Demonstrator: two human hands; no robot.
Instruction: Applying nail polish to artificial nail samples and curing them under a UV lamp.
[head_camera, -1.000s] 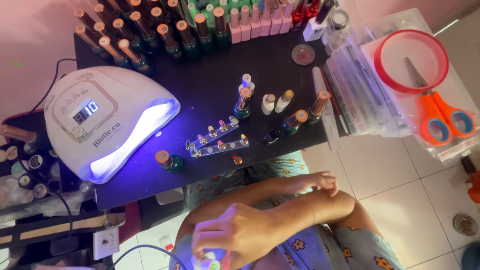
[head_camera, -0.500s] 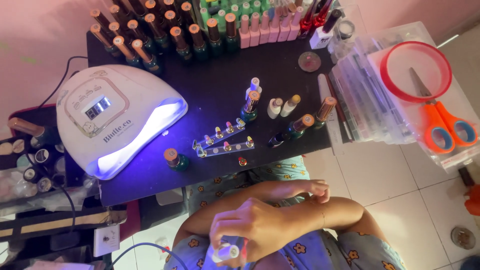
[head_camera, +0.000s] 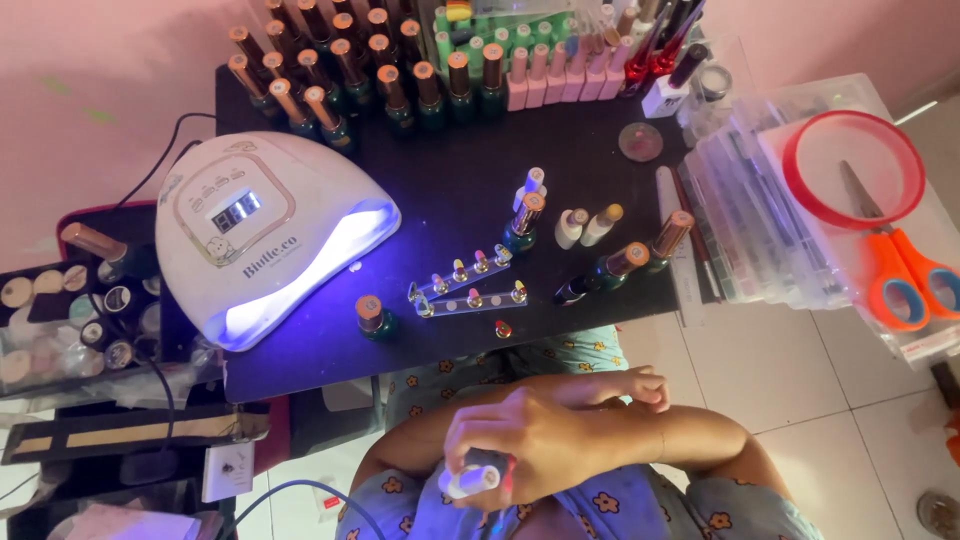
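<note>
Right hand (head_camera: 540, 440), crossed over the left forearm below the worktop (head_camera: 450, 170) edge, clenches a small white-tipped device (head_camera: 470, 480), probably a handheld curing light, over the lap; left hand (head_camera: 625, 388) lies loose, empty, near the nail lamp (head_camera: 270, 235).

Both forearms are bare to the elbow, with no sleeves in sight. At the bottom of the frame the person wears light blue clothing (head_camera: 600, 505) printed with small yellow flowers; the same fabric shows just under the table edge.
</note>
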